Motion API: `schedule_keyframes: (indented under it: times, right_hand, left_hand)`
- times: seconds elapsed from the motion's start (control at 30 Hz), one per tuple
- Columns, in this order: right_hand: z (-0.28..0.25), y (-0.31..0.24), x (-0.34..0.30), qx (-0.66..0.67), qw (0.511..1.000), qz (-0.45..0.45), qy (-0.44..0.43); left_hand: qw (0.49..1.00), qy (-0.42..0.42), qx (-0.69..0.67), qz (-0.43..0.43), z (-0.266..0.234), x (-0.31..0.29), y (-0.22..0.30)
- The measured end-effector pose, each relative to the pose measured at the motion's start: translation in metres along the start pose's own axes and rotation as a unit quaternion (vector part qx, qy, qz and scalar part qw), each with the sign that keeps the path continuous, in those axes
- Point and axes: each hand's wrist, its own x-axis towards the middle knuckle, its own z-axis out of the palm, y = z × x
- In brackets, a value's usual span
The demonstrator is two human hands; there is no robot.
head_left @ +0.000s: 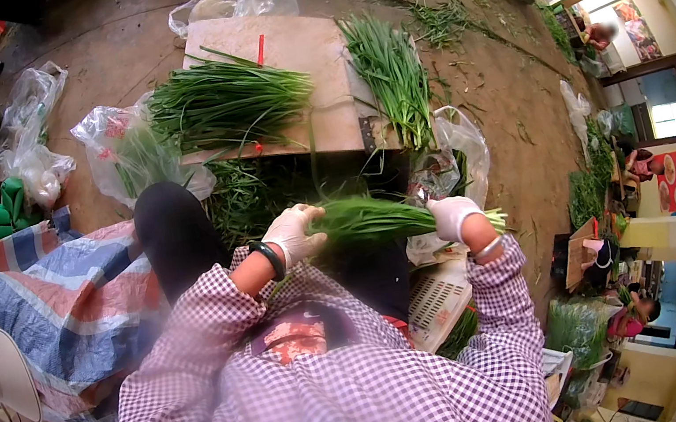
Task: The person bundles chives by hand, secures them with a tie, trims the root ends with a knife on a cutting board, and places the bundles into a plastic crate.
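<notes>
My right hand (456, 217), in a white glove, is closed round a bunch of garlic chives (375, 219) near its pale stem ends, which stick out to the right. The bunch lies level above my lap, its leaves pointing left and smeared by motion. At the leafy end my left hand (295, 234), also gloved, has its fingers apart and partly bent beside the leaves; whether they touch is unclear. On the board (319, 44) ahead rests a large pile of chives (230, 102). Another pile of chives (392, 77) lies at the board's right edge, stems toward me.
Loose greens (242, 200) lie below the board. A cream plastic basket (439, 306) stands by my right arm. Clear plastic bags (136, 151) lie left of the board. A striped woven sack (71, 300) fills the left side. Other people (629, 319) sit along the right wall.
</notes>
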Motion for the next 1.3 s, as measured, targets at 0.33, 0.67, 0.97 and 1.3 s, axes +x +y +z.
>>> schedule_keyframes:
  times: [0.33,0.67,0.97,1.3]
  right_hand:
    - [0.048,0.02,-0.026,0.268,0.927,0.087,0.248]
    - [-0.015,-0.018,0.03,0.559,0.55,-0.191,0.591]
    - [-0.06,-0.059,0.196,0.668,0.561,-0.097,0.48]
    - [-0.082,-0.074,0.154,0.672,0.631,-0.108,0.373]
  left_hand:
    - [0.973,0.151,0.173,-0.021,0.006,-0.009,-0.001]
    - [0.979,0.144,0.028,0.141,0.013,0.027,0.033]
    - [0.981,0.185,-0.001,0.065,0.004,0.066,0.014]
    - [0.939,0.252,-0.205,0.108,-0.023,0.116,0.021]
